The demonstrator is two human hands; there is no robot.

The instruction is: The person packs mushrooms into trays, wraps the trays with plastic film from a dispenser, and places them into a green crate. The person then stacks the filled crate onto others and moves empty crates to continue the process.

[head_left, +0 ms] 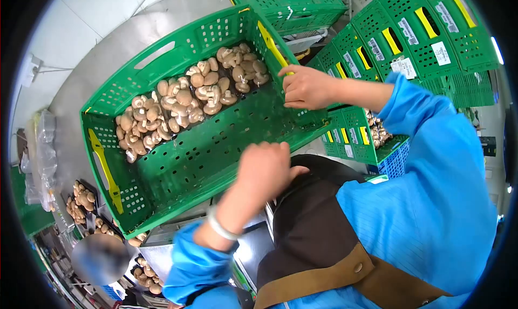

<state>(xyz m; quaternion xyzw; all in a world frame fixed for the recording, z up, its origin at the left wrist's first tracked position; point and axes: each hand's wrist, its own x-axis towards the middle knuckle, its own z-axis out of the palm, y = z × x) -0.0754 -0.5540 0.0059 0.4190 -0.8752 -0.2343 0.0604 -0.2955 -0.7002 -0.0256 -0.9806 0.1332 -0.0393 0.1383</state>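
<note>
A large green plastic crate [178, 187] with yellow handles stands tilted across my view. Along its far side lies a row of black trays filled with brown shiitake mushrooms [183, 97]. My right hand [308, 87] is closed over the crate's right end wall, fingers hooked at the rim next to the yellow handle [271, 43]. Wearing a white wristband [221, 223], my left hand [264, 168] hovers near the crate's front rim. Its thumb sticks out apart from the bent fingers, and no object shows in it. The hand is slightly blurred.
Stacked green crates [399, 44] with yellow handles and labels rise at the right. Another green crate [291, 9] sits at the back. More mushroom trays [81, 201] lie at lower left, by clear plastic packaging [46, 147]. A metal surface [86, 87] runs behind the crate.
</note>
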